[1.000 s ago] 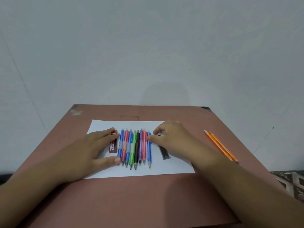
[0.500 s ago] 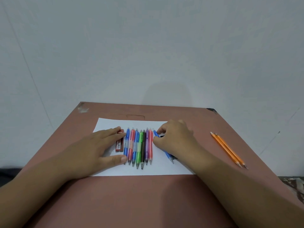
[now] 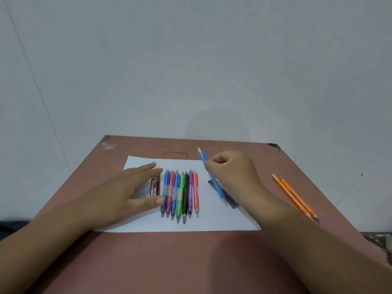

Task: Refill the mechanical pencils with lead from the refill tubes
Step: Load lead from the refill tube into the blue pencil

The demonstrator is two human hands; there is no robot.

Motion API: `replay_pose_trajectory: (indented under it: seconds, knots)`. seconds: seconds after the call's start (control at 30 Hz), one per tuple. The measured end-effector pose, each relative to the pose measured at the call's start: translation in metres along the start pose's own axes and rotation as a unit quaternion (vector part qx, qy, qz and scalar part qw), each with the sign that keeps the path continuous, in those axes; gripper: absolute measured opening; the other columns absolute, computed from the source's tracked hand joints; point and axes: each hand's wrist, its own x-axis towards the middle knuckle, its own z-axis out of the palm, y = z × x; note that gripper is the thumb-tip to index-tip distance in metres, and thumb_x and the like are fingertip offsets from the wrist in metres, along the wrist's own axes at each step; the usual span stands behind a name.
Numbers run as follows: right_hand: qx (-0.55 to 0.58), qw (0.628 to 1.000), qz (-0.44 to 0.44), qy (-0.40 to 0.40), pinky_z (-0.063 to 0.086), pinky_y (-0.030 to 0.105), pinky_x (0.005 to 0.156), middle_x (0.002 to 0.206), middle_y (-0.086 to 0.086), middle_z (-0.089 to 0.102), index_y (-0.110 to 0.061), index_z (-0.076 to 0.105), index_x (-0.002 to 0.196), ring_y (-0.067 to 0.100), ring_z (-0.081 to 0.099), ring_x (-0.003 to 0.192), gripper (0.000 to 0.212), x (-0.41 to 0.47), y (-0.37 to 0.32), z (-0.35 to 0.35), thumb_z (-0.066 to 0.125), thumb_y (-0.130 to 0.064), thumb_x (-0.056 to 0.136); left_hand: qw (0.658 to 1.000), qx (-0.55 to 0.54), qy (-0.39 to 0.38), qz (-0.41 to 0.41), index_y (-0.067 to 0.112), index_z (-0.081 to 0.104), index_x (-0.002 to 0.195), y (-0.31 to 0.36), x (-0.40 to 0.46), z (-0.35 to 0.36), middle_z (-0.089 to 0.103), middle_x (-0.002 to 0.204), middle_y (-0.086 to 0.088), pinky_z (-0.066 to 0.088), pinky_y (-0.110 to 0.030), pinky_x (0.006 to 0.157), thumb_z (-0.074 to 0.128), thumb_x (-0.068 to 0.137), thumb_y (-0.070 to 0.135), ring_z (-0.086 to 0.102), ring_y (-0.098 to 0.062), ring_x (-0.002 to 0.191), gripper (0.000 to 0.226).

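Left hand [image 3: 129, 192] hasn't budged, fingers flat beside the red lead refill tube [image 3: 155, 186] and the row of pencils [image 3: 180, 194] mid-frame. Right hand [image 3: 231, 175] just pinched the blue mechanical pencil [image 3: 212, 177] and lifted it off the paper [image 3: 229, 221], so refilling's starting.

Orange pencils [image 3: 296, 198] border open tabletop [image 3: 191, 262]

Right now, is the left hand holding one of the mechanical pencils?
No, the left hand lies flat and open on the paper beside the pencil row; the right hand grips the blue pencil.
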Motion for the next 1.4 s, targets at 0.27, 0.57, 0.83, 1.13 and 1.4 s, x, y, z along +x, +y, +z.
replay_pose_trajectory:
  seconds: [0.27,0.57,0.83,1.13,1.4]
  knots:
    - [0.231,0.973,0.017,-0.012,0.045,0.02,0.07,0.081,-0.015,0.076,-0.021,0.081,0.083,-0.01,0.065,0.071,0.008,0.018,-0.027,-0.009,0.079,-0.029,0.085,0.991,-0.066,0.113,0.002,0.048,0.05,0.136,0.068,0.041,-0.026,0.049,0.125,0.034,0.04,-0.004,0.078,0.059,0.086,0.064,0.05,0.013,0.103,0.052]
    - [0.328,0.944,-0.018,-0.018,0.058,0.036,0.084,0.096,0.002,0.079,-0.02,0.08,0.1,0.019,0.074,0.094,0.011,0.035,-0.025,0.004,0.075,-0.021,0.09,0.926,-0.312,0.209,0.029,0.036,0.073,0.098,0.072,0.092,0.003,0.07,0.08,0.003,0.057,-0.038,0.078,0.068,0.094,0.031,0.065,-0.015,0.075,0.008]
    - [0.319,0.945,-0.068,0.007,0.054,0.029,0.073,0.095,0.006,0.077,-0.022,0.081,0.093,0.012,0.064,0.079,0.009,0.044,-0.001,0.008,0.075,-0.017,0.09,0.959,-0.13,0.244,0.067,0.037,0.069,0.122,0.04,0.095,0.011,0.07,0.099,0.019,0.05,-0.022,0.075,0.064,0.095,0.034,0.06,-0.001,0.088,0.027]
    - [0.334,0.94,-0.034,0.066,0.053,0.031,0.074,0.092,0.011,0.076,-0.02,0.081,0.086,0.012,0.062,0.075,0.007,0.055,0.011,0.004,0.076,-0.017,0.089,0.952,-0.095,0.275,0.098,0.04,0.072,0.117,0.02,0.102,0.01,0.069,0.091,0.022,0.055,-0.032,0.076,0.065,0.095,0.026,0.062,-0.001,0.087,0.027]
    - [-0.099,0.99,-0.086,-0.059,0.053,0.016,0.065,0.085,-0.019,0.069,-0.033,0.079,0.079,-0.005,0.063,0.08,0.017,0.068,0.045,0.004,0.07,-0.026,0.091,0.96,-0.118,0.252,0.027,0.043,0.072,0.118,0.012,0.104,0.014,0.069,0.098,0.018,0.056,-0.036,0.082,0.062,0.095,0.041,0.061,-0.001,0.09,0.025]
